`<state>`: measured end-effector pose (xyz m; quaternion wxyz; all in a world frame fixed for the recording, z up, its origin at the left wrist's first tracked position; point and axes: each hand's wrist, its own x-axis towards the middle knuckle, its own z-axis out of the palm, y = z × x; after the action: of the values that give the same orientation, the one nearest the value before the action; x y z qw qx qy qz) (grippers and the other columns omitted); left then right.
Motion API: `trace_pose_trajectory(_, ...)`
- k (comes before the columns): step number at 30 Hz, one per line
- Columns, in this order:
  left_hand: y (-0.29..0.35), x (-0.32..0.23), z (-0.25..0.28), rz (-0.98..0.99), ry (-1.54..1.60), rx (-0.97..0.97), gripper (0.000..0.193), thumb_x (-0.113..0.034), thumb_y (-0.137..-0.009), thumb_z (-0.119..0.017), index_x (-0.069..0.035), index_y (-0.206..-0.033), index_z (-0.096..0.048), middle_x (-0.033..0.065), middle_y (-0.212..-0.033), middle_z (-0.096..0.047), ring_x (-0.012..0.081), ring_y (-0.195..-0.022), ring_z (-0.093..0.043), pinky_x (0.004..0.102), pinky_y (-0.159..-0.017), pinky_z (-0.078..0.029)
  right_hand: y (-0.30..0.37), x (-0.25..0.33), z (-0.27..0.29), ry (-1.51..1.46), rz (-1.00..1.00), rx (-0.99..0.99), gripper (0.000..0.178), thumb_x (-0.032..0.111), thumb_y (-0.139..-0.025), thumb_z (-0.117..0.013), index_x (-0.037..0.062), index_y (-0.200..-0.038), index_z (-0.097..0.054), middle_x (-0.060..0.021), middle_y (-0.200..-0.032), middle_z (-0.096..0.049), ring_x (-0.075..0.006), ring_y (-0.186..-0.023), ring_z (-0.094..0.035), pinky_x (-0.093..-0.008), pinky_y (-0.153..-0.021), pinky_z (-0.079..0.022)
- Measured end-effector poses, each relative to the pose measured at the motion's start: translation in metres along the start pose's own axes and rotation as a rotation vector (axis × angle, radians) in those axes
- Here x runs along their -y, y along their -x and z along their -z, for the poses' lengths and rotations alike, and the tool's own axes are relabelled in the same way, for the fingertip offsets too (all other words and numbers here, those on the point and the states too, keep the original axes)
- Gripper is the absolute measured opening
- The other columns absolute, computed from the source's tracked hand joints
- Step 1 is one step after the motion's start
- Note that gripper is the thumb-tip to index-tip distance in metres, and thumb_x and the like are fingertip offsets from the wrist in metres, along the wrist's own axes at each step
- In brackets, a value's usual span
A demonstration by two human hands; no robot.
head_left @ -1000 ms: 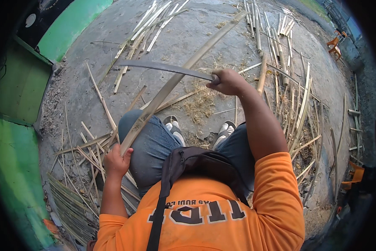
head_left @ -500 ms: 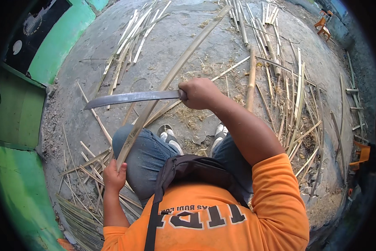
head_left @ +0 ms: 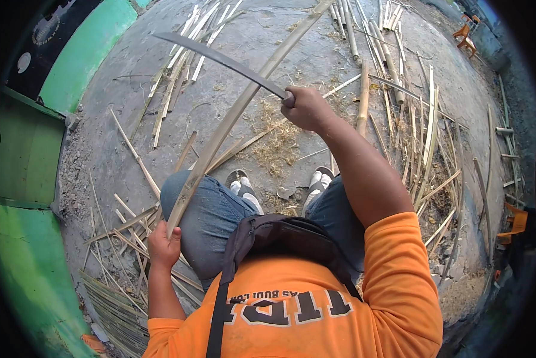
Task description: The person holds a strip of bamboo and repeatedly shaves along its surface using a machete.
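My left hand [head_left: 164, 243] is closed around the near end of a long bamboo strip [head_left: 228, 122], beside my left knee. The strip slants away up and to the right, passing over that knee. In my right hand [head_left: 307, 108] is the handle of a machete [head_left: 223, 59], held out in front of me. Its long, slightly curved blade points to the far left and crosses the strip beyond my feet. Whether the edge touches the strip I cannot tell. Pale shavings [head_left: 278, 142] lie on the ground under the strip.
Split bamboo strips [head_left: 181, 65] lie at the far left, and more bamboo pieces [head_left: 426, 137] are scattered at right. A thick bamboo pole [head_left: 363, 98] lies ahead of my right foot. Thin strips [head_left: 110, 310] are heaped at lower left, near a green wall [head_left: 29, 268]. Orange chairs [head_left: 465, 39] stand far right.
My right hand has moved farther out and slightly right. The machete has swung so its tip points farther away, crossing the strip higher up. My left hand keeps its hold with little movement.
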<state>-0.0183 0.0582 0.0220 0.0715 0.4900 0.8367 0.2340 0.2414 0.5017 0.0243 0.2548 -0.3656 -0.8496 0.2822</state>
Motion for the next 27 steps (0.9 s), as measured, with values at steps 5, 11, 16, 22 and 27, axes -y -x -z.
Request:
trace_pose_trajectory(5, 0.001, 0.006, 0.004, 0.087, 0.103, 0.075, 0.081, -0.082, -0.088, -0.062, -0.001, -0.086, -0.059, 0.0196, -0.068, -0.060, 0.0430, -0.066, -0.065, 0.0480, -0.060, -0.048, 0.027, 0.062, -0.014, 0.162, 0.358, 0.212, 0.011, 0.020, -0.086, -0.064, 0.0102, -0.084, -0.068, -0.0185, -0.073, -0.067, -0.0438, -0.073, -0.067, -0.0546, -0.069, -0.055)
trace_pose_trajectory(11, 0.002, 0.005, -0.004, 0.057, 0.126, 0.006, 0.084, -0.084, -0.086, -0.062, 0.000, -0.086, -0.060, 0.0184, -0.067, -0.061, 0.0411, -0.066, -0.065, 0.0455, -0.061, -0.049, -0.009, 0.031, 0.009, 0.229, 0.028, 0.173, 0.023, 0.028, -0.094, -0.059, 0.0125, -0.095, -0.076, -0.0194, -0.088, -0.074, -0.0431, -0.086, -0.071, -0.0520, -0.078, -0.058)
trace_pose_trajectory(16, -0.004, 0.005, -0.002, 0.061, 0.056, 0.046, 0.080, -0.080, -0.091, -0.059, 0.000, -0.088, -0.060, 0.0209, -0.070, -0.062, 0.0441, -0.069, -0.066, 0.0475, -0.063, -0.050, -0.015, -0.021, 0.018, -0.042, -0.165, 0.006, 0.023, 0.024, -0.094, -0.059, 0.0064, -0.097, -0.074, -0.0255, -0.088, -0.071, -0.0477, -0.086, -0.068, -0.0525, -0.078, -0.056)
trace_pose_trajectory(22, 0.000, 0.002, -0.002, 0.073, 0.088, 0.016, 0.076, -0.076, -0.096, -0.056, 0.000, -0.088, -0.059, 0.0225, -0.072, -0.062, 0.0463, -0.070, -0.065, 0.0490, -0.063, -0.049, 0.006, 0.029, -0.017, 0.069, 0.194, 0.220, 0.018, 0.023, -0.091, -0.062, 0.0083, -0.091, -0.072, -0.0209, -0.082, -0.071, -0.0448, -0.083, -0.070, -0.0541, -0.076, -0.056)
trace_pose_trajectory(27, 0.006, 0.014, -0.012, -0.011, 0.032, -0.041, 0.072, -0.072, -0.099, -0.053, -0.001, -0.090, -0.060, 0.0237, -0.074, -0.063, 0.0505, -0.075, -0.065, 0.0515, -0.064, -0.049, 0.004, 0.050, -0.004, 0.352, 0.317, 0.236, 0.009, 0.020, -0.082, -0.067, 0.0168, -0.088, -0.074, -0.0125, -0.083, -0.074, -0.0389, -0.082, -0.072, -0.0513, -0.074, -0.057)
